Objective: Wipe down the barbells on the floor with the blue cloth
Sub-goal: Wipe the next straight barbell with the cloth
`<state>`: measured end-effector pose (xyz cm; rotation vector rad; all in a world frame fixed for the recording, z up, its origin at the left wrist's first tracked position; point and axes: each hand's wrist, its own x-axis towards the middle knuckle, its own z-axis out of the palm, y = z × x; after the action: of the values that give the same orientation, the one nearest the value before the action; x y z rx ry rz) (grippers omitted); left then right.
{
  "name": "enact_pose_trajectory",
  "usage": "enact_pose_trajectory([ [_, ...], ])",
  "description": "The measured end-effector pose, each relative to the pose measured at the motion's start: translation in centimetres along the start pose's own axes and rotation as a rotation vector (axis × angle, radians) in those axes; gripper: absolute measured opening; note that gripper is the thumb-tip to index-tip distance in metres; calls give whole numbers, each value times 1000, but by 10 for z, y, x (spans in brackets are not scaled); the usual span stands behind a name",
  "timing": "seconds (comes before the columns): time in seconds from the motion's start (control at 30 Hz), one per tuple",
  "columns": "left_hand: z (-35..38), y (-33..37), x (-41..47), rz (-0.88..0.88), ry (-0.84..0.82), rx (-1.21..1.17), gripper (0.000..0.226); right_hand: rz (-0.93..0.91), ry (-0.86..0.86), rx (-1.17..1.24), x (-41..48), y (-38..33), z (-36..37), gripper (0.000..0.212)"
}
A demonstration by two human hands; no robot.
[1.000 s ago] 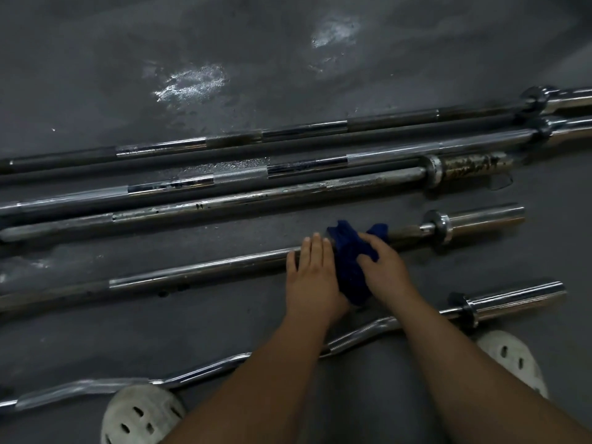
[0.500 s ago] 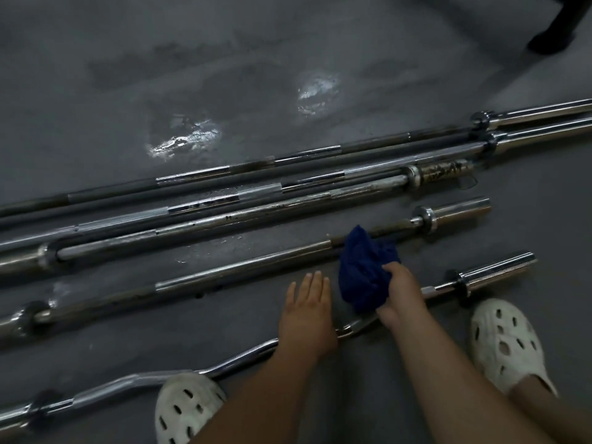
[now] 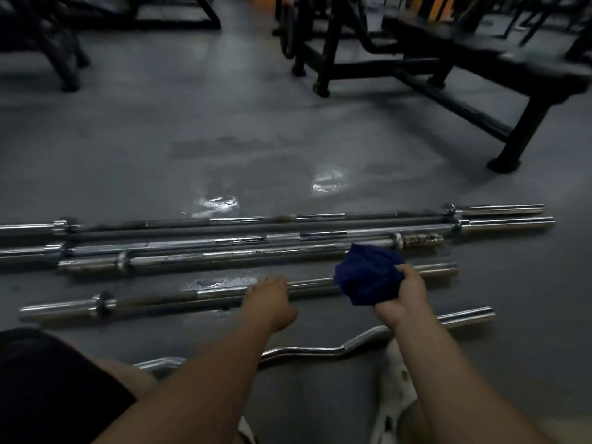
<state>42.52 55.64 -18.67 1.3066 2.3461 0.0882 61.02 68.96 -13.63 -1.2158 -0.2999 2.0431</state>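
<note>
Blue cloth (image 3: 368, 274) is bunching up in the right hand (image 3: 405, 294), whose fingers are curling round its lower edge. It is hanging over the right part of the short straight barbell (image 3: 179, 297) (whether it is touching the steel, I cannot tell). The left hand (image 3: 267, 304) is lying palm down, fingers loosely straight, tips resting on that bar's middle. Nearer the person, a curl bar (image 3: 320, 350) is lying on the grey floor (image 3: 160, 139). Beyond, three longer barbells (image 3: 179, 245) are lying side by side. A white shoe (image 3: 394, 389) is showing beside the right forearm, and black bench frames (image 3: 448, 68) are standing farther back.
</note>
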Motion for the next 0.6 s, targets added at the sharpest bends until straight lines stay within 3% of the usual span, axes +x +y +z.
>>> enact_pose_trajectory([
  [0.13,-26,-27,-30,-34,6,86,56,58,58,65,-14,13,7,23],
  [0.37,2,-49,-23,-91,2,111,55,129,243,13,14,46,-5,15],
  [0.5,35,-74,2,-131,-38,50,54,177,321,-78,55,69,-20,34],
  [0.6,54,-103,28,-189,-20,12,70,175,341,-175,85,79,-16,26],
])
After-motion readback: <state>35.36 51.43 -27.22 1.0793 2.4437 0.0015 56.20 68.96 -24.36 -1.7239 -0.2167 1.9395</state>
